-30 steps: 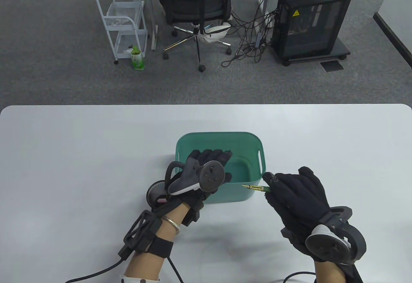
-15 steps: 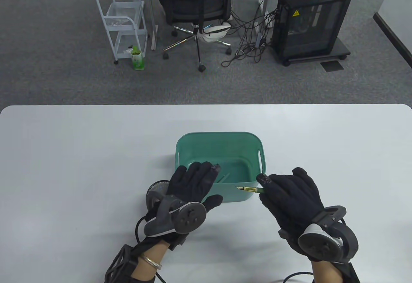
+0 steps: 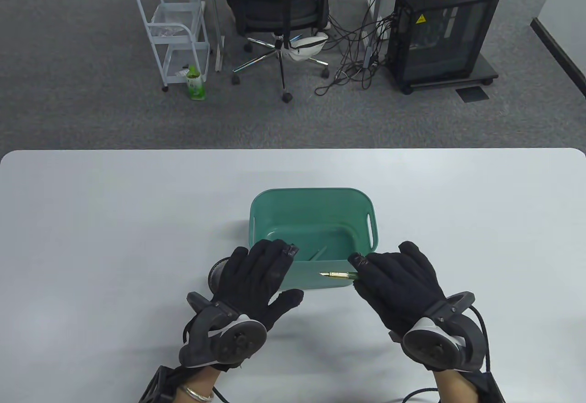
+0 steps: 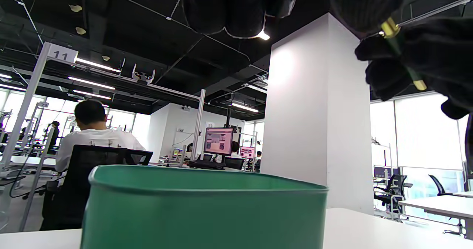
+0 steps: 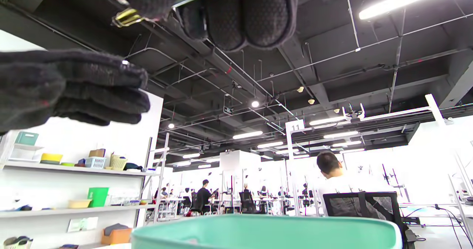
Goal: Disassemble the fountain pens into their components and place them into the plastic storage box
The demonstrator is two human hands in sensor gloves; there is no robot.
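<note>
Just above the near wall of the green storage box [image 3: 293, 201], the right hand [image 3: 398, 284] pinches a green fountain pen [image 3: 339, 275], gold nib toward the left hand [image 3: 256, 279], whose relaxed fingers hold nothing over the box's near-left corner.

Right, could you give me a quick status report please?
Left hand open, empty. Right hand grips uncapped pen, nib toward left hand. One piece in green box. Nothing between.

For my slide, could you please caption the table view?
Right hand holds an uncapped green pen beside the teal storage box; left hand open.
</note>
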